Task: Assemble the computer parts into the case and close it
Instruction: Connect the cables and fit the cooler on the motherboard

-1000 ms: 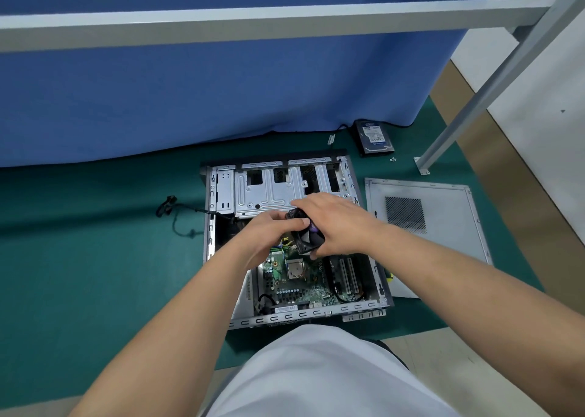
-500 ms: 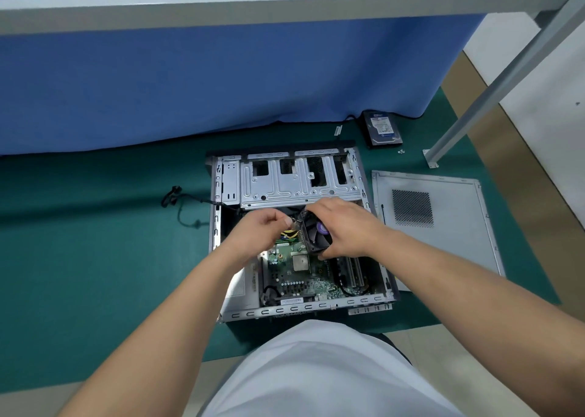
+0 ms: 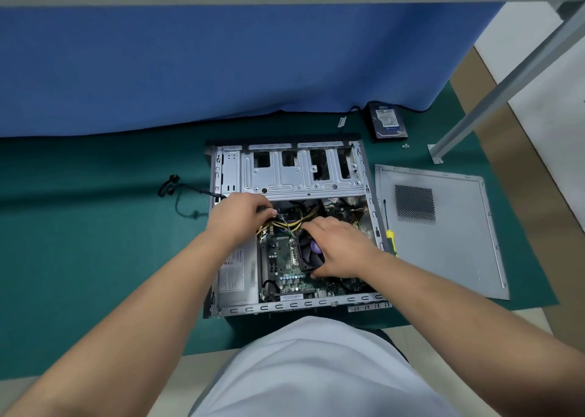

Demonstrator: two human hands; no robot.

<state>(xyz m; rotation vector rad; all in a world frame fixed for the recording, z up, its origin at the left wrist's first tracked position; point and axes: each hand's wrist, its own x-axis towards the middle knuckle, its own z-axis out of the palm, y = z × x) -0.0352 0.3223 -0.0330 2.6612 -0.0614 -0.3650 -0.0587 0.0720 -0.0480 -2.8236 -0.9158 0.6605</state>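
The open computer case lies on its side on the green mat of the worktop, its open face up and its near edge close to the mat's near edge. The drive cage fills the far part of the case; the motherboard lies in the near part, with the power supply along the case's left wall.

The right hand grips the black CPU cooler fan, fingers curled over its far edge and thumb at its near corner. The fan sits tilted above the motherboard's right half, close to the case's right wall. The left hand has its fingers curled at the bundle of yellow and black cables just near of the drive cage; it appears to pinch them, though the fingertips are partly hidden.

A black cable trails out over the case's left edge onto open mat. Right of the case, the grey side panel lies flat, its left edge just beside the case wall, and a yellow-handled screwdriver lies on the panel's left edge, in the narrow strip between them. A hard drive lies at the far right against the blue curtain, with small screws near it. A grey frame leg slants down to the mat's far right corner.
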